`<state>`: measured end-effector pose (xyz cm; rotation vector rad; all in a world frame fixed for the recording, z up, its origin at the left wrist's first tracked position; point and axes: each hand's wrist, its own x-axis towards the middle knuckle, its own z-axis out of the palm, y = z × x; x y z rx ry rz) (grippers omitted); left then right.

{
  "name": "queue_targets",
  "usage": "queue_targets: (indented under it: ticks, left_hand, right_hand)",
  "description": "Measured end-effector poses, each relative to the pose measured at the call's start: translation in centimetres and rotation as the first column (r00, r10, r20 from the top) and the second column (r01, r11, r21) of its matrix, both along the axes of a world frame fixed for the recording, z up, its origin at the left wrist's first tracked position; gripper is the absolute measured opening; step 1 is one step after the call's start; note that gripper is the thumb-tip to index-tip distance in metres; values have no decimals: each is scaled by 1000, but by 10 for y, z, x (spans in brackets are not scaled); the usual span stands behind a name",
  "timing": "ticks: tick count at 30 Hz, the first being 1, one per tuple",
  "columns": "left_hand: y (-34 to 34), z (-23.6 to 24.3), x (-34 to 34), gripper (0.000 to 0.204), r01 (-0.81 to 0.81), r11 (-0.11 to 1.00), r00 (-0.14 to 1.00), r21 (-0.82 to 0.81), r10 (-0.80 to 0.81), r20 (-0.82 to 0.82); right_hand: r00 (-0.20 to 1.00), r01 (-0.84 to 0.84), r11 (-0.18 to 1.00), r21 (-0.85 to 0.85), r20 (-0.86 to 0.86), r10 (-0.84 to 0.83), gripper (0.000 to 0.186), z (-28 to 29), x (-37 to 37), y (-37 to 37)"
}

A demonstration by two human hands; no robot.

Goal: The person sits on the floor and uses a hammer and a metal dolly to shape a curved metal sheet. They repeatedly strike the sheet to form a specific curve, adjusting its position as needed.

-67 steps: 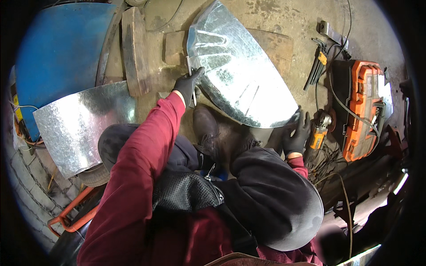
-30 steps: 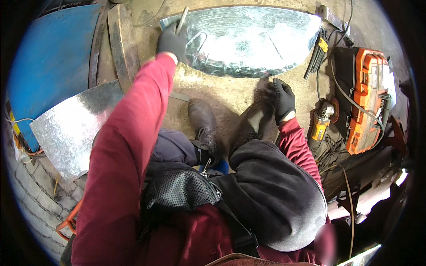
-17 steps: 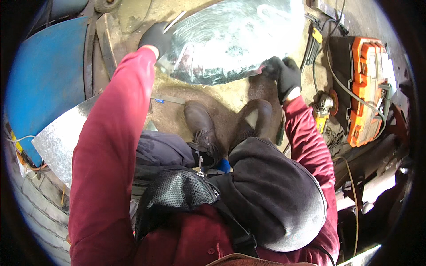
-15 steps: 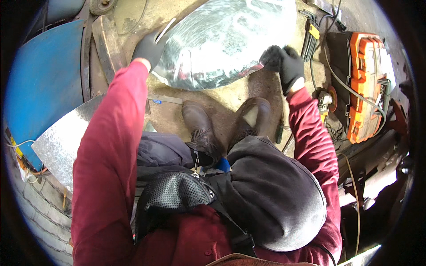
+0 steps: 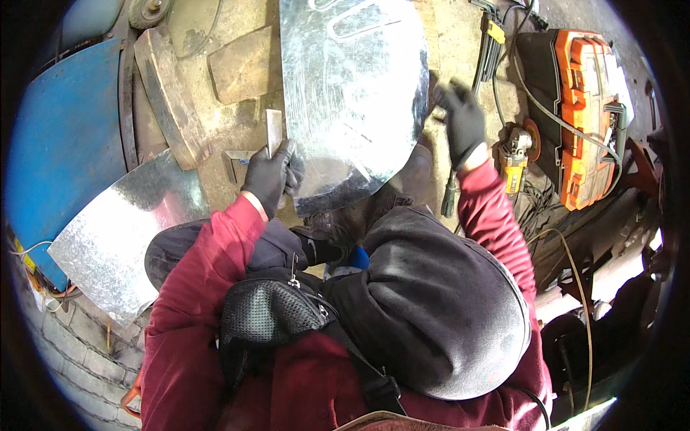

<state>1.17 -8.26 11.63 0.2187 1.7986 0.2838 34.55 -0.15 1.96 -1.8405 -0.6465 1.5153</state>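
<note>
Toolbox in orange-black plastic and a yellow-grey angle grinder crowd the concrete floor at right; a brown wooden block lies left. Floor shows between grinder and curved silver metal sheet, centred. I have the black-gloved left hand pinching a flat metal strip at the sheet's left edge; the right hand, fingers parted, is just beside its right edge.
</note>
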Motion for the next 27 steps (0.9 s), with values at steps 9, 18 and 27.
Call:
queue_targets:
  ticks: [9, 18, 27]
  left_hand:
    - [-65, -20, 28, 34, -197, 975, 966, -99, 211, 150]
    - [17, -92, 10, 26, -155, 980, 987, 123, 149, 59]
    - [3, -103, 21, 32, -132, 989, 990, 65, 128, 58]
  right_hand:
    - [882, -460, 886, 57, 140, 449, 65, -5, -51, -28]
    - [911, -396, 917, -44, -139, 387, 65, -1, -47, 6]
    - [824, -531, 847, -26, 217, 523, 91, -18, -40, -33]
